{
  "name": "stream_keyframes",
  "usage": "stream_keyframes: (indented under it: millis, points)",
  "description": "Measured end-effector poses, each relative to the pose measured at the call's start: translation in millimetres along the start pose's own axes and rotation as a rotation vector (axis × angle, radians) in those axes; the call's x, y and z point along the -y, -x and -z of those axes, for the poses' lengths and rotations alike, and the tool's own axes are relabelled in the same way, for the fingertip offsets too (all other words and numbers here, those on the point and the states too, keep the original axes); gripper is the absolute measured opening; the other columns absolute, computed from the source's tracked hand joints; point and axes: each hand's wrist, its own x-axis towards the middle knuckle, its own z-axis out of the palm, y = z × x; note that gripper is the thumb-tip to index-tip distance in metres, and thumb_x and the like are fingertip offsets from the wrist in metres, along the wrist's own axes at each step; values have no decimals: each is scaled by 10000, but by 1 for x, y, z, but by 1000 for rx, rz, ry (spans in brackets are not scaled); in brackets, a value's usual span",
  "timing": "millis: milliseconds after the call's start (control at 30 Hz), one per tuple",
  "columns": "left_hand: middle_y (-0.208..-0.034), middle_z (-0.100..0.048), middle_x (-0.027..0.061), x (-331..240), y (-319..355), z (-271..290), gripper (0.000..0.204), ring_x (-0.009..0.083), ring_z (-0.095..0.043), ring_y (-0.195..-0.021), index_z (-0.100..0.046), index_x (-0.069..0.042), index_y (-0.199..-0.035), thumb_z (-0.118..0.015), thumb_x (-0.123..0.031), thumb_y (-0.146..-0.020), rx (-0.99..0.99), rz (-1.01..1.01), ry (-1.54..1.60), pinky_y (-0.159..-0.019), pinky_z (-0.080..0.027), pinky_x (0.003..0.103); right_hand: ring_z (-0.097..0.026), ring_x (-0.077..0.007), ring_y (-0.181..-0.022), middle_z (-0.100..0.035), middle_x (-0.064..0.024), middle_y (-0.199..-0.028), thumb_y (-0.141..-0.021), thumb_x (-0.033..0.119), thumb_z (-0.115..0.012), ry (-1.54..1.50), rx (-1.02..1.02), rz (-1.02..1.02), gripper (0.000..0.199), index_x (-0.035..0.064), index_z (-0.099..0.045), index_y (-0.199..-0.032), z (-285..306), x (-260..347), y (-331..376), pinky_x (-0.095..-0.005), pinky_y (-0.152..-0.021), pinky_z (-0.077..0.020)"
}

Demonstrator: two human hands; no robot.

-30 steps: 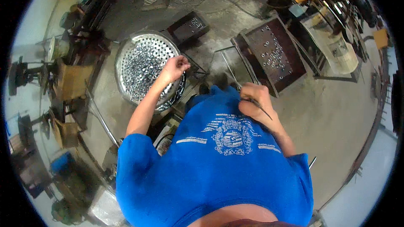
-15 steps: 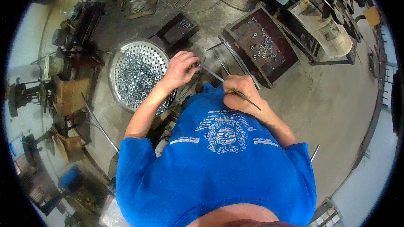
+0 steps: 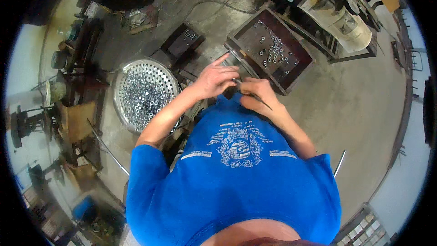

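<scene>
My right hand point(image 3: 257, 92) is closed round a thin dark metal rod point(image 3: 266, 104), whose tapered end sticks out toward my wrist. Close against it is my left hand point(image 3: 215, 80), with the index finger stretched forward and the other fingers curled in at the rod's far part. Whatever small piece those fingers grip is hidden. To the left of my left forearm stands a round perforated metal tray point(image 3: 117, 111) heaped with shiny metal nuts point(image 3: 141, 102). Ahead and right, a dark rectangular metal box point(image 3: 297, 57) holds a loose scatter of nuts point(image 3: 276, 51).
A smaller dark box point(image 3: 172, 45) with a few metal pieces lies beyond the tray. Cables point(image 3: 207, 2) trail over the floor. At the far right are a metal frame and a pale drum point(image 3: 341, 23). Cluttered racks point(image 3: 75, 114) line the left.
My left hand has moved right, along the rod and up against my right hand, and its index finger has straightened. The view has shifted slightly.
</scene>
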Motion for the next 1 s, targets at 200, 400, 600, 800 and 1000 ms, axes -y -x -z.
stream_keyframes:
  millis: [200, 400, 600, 800, 1000]
  points:
    - [-1030, -655, 94, 61, -56, -63, 320, 301, -609, -981, -615, -80, -1061, -701, -185, -772, 58, 85, -84, -1051, -350, 511, -412, -161, -571, -390, -50, -621, -614, 182, -571, 96, -427, -284, 196, 1, -500, -644, 42, -3, 73, -309, -514, -302]
    - [-1118, -623, 145, 58, -83, -76, 509, 374, -569, -998, -566, -90, -1183, -652, -426, -811, 53, 421, 4, -866, -456, 455, -426, -105, -585, -451, -47, -630, -660, 87, -545, 82, -514, -415, 145, 9, -431, -613, 38, -10, 85, -247, -516, -323]
    - [-851, -665, 166, 81, 61, -11, 243, 344, -646, -793, -686, -110, -985, -640, -279, -818, -63, 730, -227, -703, -519, 423, -434, -167, -554, -440, -79, -602, -667, 121, -580, 13, -314, -294, 170, 3, -468, -618, 13, -6, 56, -294, -521, -325]
    - [-935, -681, 142, 112, 230, 53, 285, 331, -649, -890, -684, -140, -1027, -628, -208, -756, -47, 1251, -485, -779, -518, 443, -439, -203, -549, -430, -102, -604, -654, 138, -585, 66, -178, -265, 197, -4, -452, -619, 9, 1, 36, -317, -513, -323]
    - [-854, -678, 176, 128, 232, 42, 168, 338, -667, -834, -675, -89, -870, -617, -176, -738, 231, 1275, -724, -722, -538, 454, -418, -217, -544, -410, -106, -598, -629, 137, -576, 49, -136, -254, 199, -8, -441, -615, 4, 8, 27, -336, -506, -308]
